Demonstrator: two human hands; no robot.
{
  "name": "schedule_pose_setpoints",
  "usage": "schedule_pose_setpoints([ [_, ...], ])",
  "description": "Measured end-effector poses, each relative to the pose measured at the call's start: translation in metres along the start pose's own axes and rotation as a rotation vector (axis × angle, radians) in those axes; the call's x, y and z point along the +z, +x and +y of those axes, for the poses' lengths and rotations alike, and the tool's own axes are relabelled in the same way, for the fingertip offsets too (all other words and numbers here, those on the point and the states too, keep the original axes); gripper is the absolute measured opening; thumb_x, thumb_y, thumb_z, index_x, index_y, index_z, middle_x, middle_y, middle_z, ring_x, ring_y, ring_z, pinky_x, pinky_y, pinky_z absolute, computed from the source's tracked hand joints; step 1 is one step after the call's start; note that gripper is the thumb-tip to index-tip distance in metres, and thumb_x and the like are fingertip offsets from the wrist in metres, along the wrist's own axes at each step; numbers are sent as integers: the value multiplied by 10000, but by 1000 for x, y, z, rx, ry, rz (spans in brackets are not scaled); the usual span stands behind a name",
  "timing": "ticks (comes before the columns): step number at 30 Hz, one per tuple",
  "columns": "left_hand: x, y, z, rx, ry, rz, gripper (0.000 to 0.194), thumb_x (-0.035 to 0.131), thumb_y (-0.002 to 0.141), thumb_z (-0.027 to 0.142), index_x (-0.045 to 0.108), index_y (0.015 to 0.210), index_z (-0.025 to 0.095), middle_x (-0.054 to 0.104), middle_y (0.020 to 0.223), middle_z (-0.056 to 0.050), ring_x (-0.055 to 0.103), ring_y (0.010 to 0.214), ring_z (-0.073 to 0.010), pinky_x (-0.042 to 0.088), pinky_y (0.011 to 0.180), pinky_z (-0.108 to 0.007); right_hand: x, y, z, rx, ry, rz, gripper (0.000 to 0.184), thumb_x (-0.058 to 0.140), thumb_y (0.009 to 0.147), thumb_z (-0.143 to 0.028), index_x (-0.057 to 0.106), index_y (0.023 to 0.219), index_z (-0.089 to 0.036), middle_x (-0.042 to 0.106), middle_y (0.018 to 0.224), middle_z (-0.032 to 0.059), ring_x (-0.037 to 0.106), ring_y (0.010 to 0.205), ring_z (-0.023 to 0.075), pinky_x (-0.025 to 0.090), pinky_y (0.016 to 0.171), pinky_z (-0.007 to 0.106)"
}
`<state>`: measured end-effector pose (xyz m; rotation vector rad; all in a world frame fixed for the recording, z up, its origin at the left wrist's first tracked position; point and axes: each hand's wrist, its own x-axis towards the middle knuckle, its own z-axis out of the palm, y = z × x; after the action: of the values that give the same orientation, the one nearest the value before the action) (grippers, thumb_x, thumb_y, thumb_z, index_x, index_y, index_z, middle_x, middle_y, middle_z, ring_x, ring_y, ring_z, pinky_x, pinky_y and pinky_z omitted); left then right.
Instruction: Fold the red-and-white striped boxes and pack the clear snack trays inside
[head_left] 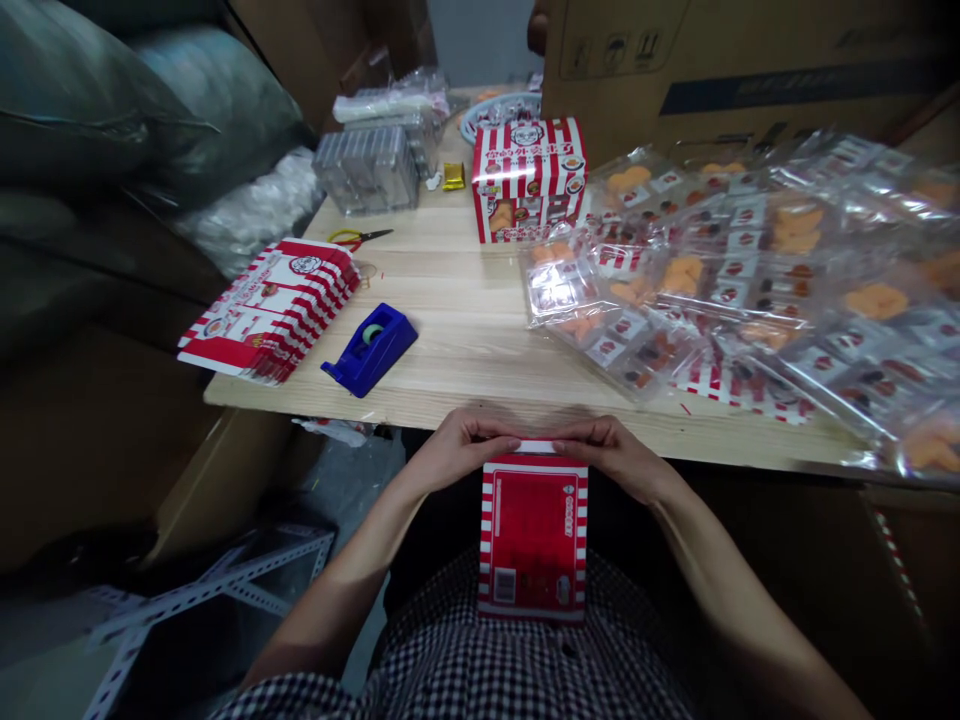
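A red-and-white striped carton (534, 540) lies between my body and the table's front edge, its red printed face with a barcode turned up toward me. My left hand (469, 447) pinches the far end of the carton at its left corner. At the right corner of that same end, my right hand (611, 455) grips with thumb and fingers. Both thumbs press along a white flap (536, 447) between them. The fingers under the carton are partly hidden.
On the wooden table (465, 340) stand a blue tape dispenser (373, 350), a stack of flat striped cartons (274, 305), scissors (360, 237) and a made-up striped box (529, 180). Clear plastic packs (750, 270) with orange pieces pile up at right. Clear cases (365, 170) stand at the back.
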<state>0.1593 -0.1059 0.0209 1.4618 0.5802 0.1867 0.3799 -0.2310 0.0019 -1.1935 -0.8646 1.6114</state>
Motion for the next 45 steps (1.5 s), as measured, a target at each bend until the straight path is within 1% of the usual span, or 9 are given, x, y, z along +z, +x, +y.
schedule_pose_setpoints([
  [9,-6,-3,4,-6,76,4,140,712,871,303,819,951,262,806,966,-71,743,828,-220,580,767,-349,11,-14,-5,24,-5,-9,274,689,910,-415,761,1151,-306,790,1100,27,734,1053,229,539,1022,479],
  [18,6,-36,5,43,101,46,379,694,900,311,691,1278,298,691,1319,-74,668,1205,-268,512,1057,-451,16,-34,3,-73,-260,66,336,584,987,-433,675,1300,-356,628,1420,22,534,1372,271,300,1217,564],
  [22,11,-41,-2,33,70,72,335,671,916,311,715,1244,256,702,1297,-69,667,1210,-258,508,1071,-431,23,-39,11,-120,-345,90,313,537,1016,-386,681,1293,-363,590,1464,10,516,1389,250,331,1210,529],
  [27,8,-39,-9,51,71,108,260,643,933,301,760,1161,255,721,1263,-49,668,1208,-240,494,1093,-413,33,-39,23,-236,-328,268,232,607,984,-337,748,1165,-372,730,1265,6,640,1243,220,468,1117,457],
  [34,9,-33,-19,36,94,130,261,616,948,317,771,1147,249,741,1229,-54,683,1175,-240,498,1074,-399,32,-34,27,-242,-331,254,237,610,978,-319,749,1170,-333,684,1339,34,584,1308,226,420,1143,459],
  [38,21,-34,-22,56,74,253,269,592,961,323,765,1146,231,751,1206,-71,685,1152,-234,496,1057,-387,25,-27,33,-248,-287,295,177,648,950,-340,765,1074,-292,742,1199,57,635,1217,240,443,1093,446],
  [40,10,-41,-20,87,79,419,294,604,953,335,731,1195,229,725,1255,-81,673,1157,-231,506,1028,-370,19,-25,38,-240,-271,316,154,650,945,-359,752,1021,-271,734,1184,68,635,1196,247,441,1074,433],
  [44,-62,-67,-8,178,308,1094,341,634,922,379,663,1224,222,652,1335,-101,648,1125,-232,497,999,-377,9,-23,46,-223,-238,310,159,640,942,-388,716,975,-253,712,1179,73,625,1183,246,425,1068,394],
  [45,-86,-72,-5,172,406,1172,352,655,902,387,660,1209,216,631,1349,-106,628,1146,-239,484,1009,-384,8,-23,46,-219,-237,305,164,639,940,-393,714,975,-251,710,1176,74,627,1178,245,428,1063,384],
])
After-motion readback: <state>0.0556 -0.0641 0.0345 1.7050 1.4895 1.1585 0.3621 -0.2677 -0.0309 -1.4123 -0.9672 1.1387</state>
